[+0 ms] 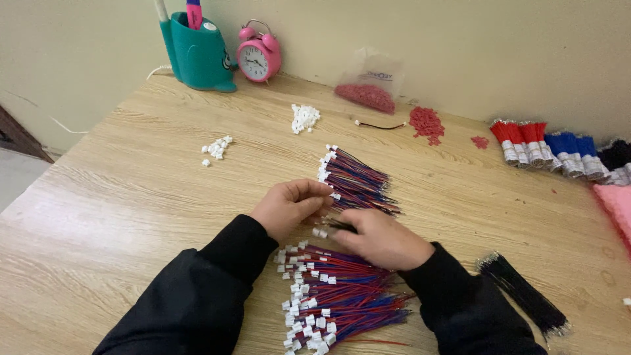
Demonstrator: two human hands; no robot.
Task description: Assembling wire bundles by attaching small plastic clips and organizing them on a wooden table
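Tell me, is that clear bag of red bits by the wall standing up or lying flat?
Upright, roughly. The bag leans against the wall, its red contents settled at the bottom and its clear top rising above them. Whether its top is sealed, I cannot tell.

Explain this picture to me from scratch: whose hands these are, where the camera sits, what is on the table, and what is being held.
There is no machine here. The one picture comes from a camera worn on a person's head, looking down at their own two hands in black sleeves over a wooden table.

The left hand and the right hand meet in the middle, pinching a thin wire with a small white connector between them.

Just beyond the hands lies a bundle of red and blue wires with white plugs; a bigger heap of the same lies nearer the person. To the right is a bunch of black wires.

Farther back: small piles of loose white connectors, red pieces, a bag of red pieces, bundled red, blue and black wires, a pink alarm clock and a teal holder.
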